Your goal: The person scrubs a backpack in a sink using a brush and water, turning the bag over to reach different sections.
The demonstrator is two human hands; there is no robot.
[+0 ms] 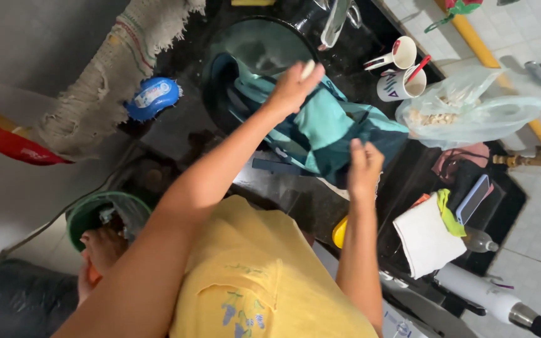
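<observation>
Your left hand (pixel 292 87) holds a small pale bar of soap (pixel 308 69) in its fingertips, pressed against the teal cloth (pixel 327 128) that hangs half in the dark round sink (pixel 245 44). Your right hand (pixel 364 168) grips the cloth's lower edge on the black counter (pixel 183 128). Two white mugs (pixel 402 69) stand just beyond, near a clear plastic bag (pixel 464 106).

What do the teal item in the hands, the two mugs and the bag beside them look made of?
Teal item: soft woven cloth, matte, folding and draping. Mugs: likely glazed ceramic, glossy white. Bag: thin translucent plastic, crinkled and shiny. Both hands, left and right, touch the cloth.
</observation>
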